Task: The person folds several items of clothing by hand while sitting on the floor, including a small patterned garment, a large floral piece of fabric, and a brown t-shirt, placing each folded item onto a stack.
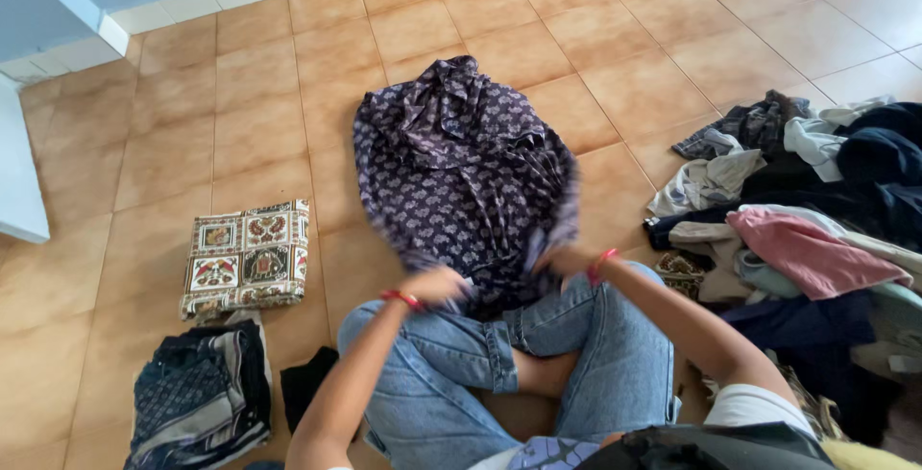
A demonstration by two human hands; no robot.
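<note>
Right now you sit cross-legged on the tan tiled floor (173,124) with the dark purple patterned cloth garment (456,168) spread out in front of your knees, its far end bunched and its near edge drawn up to your lap, which keeps the fabric flat and within reach of both hands. Your left hand (437,285) is closed on the near edge of the garment at its left side; your right hand (567,261) pinches the same edge further right, though motion blur hides how tightly the fingers close. Both forearms angle inward and forward over your blue denim shorts (461,374), elbows out, wrists low near the floor, each wrist wearing a red band.

To your left, a folded square cloth with a brown and cream tile-like print (248,257) lies flat on the floor, and nearer to you a folded dark blue patterned piece (200,398) sits beside it, well apart from your hands. On your right, a loose heap of mixed clothes (816,230), with a pink piece on top, lies unfolded.
</note>
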